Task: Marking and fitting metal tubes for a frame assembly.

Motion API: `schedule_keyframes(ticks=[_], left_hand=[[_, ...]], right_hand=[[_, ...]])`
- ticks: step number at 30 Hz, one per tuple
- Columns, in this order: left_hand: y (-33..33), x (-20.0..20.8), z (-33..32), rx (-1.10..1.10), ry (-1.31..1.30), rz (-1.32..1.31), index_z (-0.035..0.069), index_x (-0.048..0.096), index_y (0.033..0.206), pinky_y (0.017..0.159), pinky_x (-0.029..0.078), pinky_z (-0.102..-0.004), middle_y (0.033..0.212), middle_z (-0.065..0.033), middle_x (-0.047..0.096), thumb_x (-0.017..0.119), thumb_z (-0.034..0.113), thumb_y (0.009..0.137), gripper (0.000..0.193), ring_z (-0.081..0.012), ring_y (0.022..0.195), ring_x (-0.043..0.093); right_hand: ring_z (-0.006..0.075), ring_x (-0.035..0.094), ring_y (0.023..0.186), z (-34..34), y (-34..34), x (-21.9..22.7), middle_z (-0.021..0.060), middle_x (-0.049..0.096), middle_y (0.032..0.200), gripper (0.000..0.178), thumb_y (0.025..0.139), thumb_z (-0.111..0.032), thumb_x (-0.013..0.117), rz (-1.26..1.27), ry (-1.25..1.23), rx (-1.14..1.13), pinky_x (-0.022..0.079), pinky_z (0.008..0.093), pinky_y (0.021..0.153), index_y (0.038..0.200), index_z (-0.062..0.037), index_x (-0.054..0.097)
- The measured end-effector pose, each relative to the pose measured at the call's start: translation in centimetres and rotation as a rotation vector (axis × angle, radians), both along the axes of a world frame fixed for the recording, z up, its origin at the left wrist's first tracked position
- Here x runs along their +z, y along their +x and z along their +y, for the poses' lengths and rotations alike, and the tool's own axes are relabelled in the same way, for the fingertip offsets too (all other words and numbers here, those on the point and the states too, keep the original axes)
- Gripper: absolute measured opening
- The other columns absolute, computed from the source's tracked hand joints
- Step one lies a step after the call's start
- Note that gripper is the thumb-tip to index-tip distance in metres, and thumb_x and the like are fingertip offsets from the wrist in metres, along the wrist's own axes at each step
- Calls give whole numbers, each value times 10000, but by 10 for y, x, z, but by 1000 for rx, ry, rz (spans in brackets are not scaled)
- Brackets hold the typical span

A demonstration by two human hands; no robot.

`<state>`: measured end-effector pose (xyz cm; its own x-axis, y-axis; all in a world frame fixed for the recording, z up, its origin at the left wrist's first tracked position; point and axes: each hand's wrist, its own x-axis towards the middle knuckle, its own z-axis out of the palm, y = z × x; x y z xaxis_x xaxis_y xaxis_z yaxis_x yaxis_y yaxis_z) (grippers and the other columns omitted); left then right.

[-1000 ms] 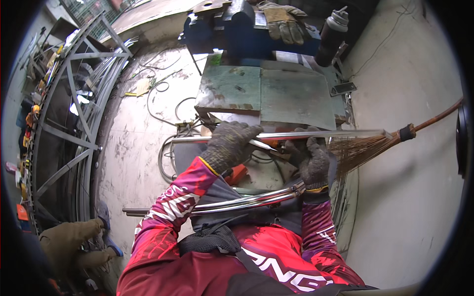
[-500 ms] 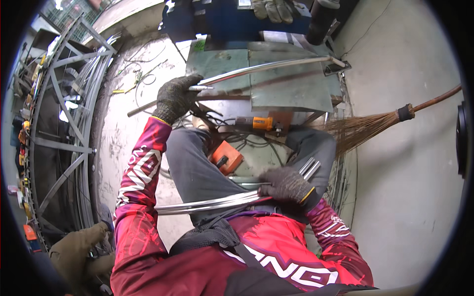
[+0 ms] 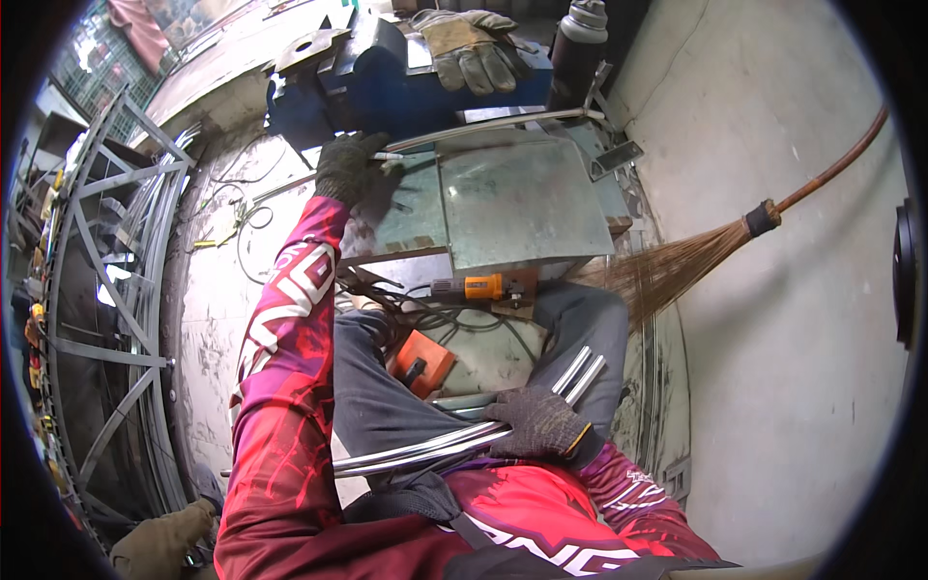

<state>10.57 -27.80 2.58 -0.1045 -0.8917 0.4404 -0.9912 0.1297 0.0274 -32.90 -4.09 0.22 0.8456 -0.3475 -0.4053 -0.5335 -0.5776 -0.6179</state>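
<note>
My left hand [image 3: 350,169], in a dark knit glove, reaches forward, closed around the near end of a long thin metal tube [image 3: 522,120]. The tube runs right along the far edge of a grey metal sheet [image 3: 522,203]. A slim white pen-like thing [image 3: 389,156] sticks out from the same fingers. In my lap, my gloved right hand [image 3: 536,422] is closed over a bundle of shiny metal tubes [image 3: 416,452]. They lie slantwise across my thighs, their right ends past my hand.
An orange angle grinder [image 3: 480,287] lies among black cables between my knees, near an orange block [image 3: 422,362]. Work gloves [image 3: 474,58] and a dark bottle [image 3: 580,39] are at the back. A broom [image 3: 696,256] leans right; a metal rack [image 3: 116,242] stands left.
My left hand has moved forward with the tube, toward the far edge of the sheet. My right hand stays on the bundle in my lap. The view has shifted to show more at the back.
</note>
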Motion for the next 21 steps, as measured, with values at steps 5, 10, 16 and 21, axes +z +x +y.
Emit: schedule_keyframes(ticks=[5, 10, 16, 21], left_hand=[[-15, 2, -11, 70, 75, 36, 229, 731, 1290, 963, 512, -485, 1134, -155, 722, 822, 340, 795, 515, -394, 1104, 650], [-20, -5, -12, 212, 183, 197, 207, 751, 1226, 979, 502, -510, 1178, -165, 696, 790, 254, 833, 398, -404, 1190, 611], [-24, -1, -8, 264, -28, 196, 148, 749, 1121, 960, 519, -506, 1189, -174, 692, 789, 207, 805, 325, -413, 1127, 636], [4, -31, 38, 30, -109, 589, 125, 730, 1163, 901, 565, -478, 1172, -170, 694, 788, 143, 792, 376, -384, 1082, 675]], right_hand=[[374, 675, 1099, -2, -2, -2, 167, 693, 1120, 630, 824, -590, 729, -12, 2, -34, 530, 499, 950, 1258, -133, 716], [370, 679, 1063, -5, -2, -4, 165, 687, 1082, 609, 831, -585, 723, -21, -3, -26, 534, 506, 914, 1250, -142, 719], [376, 677, 1047, -10, -2, -4, 169, 691, 1102, 575, 806, -521, 758, -79, -11, -49, 537, 511, 897, 1223, -125, 727], [385, 657, 1086, -3, 7, -9, 174, 680, 1150, 497, 807, -448, 728, -18, -37, 10, 534, 509, 936, 1169, -107, 735]])
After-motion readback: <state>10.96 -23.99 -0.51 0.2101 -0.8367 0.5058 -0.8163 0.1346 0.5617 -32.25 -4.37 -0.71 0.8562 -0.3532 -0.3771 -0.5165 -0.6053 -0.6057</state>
